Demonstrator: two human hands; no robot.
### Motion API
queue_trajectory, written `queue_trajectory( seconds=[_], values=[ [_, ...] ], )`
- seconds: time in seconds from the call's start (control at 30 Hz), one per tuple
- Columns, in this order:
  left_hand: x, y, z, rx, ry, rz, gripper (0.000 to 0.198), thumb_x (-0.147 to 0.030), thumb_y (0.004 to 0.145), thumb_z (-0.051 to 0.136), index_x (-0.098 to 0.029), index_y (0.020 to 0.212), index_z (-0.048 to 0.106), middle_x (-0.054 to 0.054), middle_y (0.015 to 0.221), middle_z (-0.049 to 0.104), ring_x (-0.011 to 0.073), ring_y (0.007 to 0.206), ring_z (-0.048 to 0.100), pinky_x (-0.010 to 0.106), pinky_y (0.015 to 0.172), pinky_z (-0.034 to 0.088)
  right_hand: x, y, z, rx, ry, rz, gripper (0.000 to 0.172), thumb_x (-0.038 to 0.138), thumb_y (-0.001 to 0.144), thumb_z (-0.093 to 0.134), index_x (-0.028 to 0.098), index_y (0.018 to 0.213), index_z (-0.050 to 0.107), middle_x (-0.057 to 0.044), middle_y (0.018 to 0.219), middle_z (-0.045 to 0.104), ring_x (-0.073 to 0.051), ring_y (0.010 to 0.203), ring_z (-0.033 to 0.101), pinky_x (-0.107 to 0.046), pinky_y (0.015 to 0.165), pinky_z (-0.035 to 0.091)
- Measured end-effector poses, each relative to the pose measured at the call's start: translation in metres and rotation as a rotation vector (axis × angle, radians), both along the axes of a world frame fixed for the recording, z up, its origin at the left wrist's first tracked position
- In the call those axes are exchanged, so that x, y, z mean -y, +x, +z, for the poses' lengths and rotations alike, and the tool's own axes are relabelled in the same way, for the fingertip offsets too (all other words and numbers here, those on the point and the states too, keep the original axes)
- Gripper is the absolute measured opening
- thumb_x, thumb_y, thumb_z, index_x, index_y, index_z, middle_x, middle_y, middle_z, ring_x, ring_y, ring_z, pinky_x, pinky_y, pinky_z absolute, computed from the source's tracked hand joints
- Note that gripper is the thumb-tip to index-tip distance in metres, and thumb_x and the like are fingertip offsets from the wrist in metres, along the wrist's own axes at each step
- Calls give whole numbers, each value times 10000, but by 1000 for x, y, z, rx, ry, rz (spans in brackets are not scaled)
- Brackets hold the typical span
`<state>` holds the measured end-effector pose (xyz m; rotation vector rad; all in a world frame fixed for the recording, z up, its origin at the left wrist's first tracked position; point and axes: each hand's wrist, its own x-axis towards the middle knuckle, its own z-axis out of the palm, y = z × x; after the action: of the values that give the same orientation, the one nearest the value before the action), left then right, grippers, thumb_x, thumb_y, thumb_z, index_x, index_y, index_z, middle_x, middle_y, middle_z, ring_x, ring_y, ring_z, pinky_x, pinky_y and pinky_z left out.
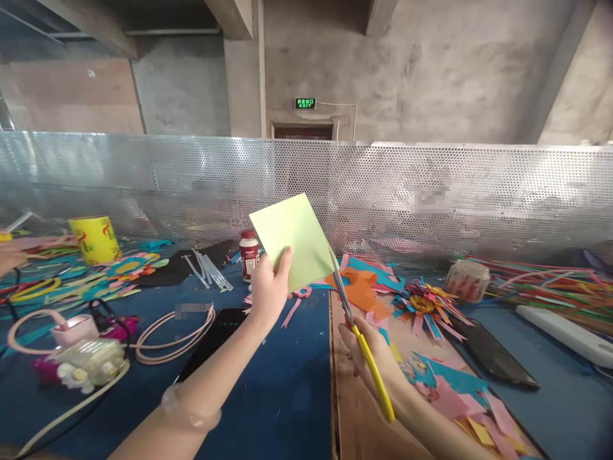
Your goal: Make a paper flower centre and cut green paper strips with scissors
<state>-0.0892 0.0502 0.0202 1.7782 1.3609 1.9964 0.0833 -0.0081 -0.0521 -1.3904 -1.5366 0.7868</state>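
Observation:
My left hand (pixel 271 284) pinches a pale green sheet of paper (pixel 299 233) near its lower left corner, thumb on the front face. The paper is held up above the table, tilted. My right hand (pixel 371 358) grips a pair of scissors (pixel 366 358) with yellow handles. Their metal blades point up and lie at the paper's right corner; whether they cut into it I cannot tell. Behind and below the blades lie orange paper scraps (pixel 361 291). A flower of coloured paper strips (pixel 424 303) rests to the right of my right hand.
A brown bottle (pixel 248 255) with a red cap stands behind my left hand. At left are a yellow tape roll (pixel 94 239), glue sticks (pixel 211 271), a coiled cable (pixel 172 338) and a person's hand (pixel 12 257). A black phone (pixel 498 354) lies right. A perforated metal screen (pixel 431 191) borders the back.

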Motion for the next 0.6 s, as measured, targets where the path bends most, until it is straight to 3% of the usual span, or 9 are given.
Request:
queue_trajectory(
  seconds=[0.23,0.6],
  values=[
    [4,3,3,-36,-8,-3,305,-463,828,481,-176,755,553,43,761,652,175,710,605,250,606,460,2,-4,0,13,5,-67,314,490,783,446,215,654,366,64,540,337,-95,463,372,-201,406,307],
    [1,0,1,-76,0,44,333,-482,825,474,-177,698,517,36,689,618,165,649,579,247,552,413,1,-2,-1,33,59,-48,312,478,797,408,213,641,358,57,551,343,-90,459,369,-193,397,308]
  ],
)
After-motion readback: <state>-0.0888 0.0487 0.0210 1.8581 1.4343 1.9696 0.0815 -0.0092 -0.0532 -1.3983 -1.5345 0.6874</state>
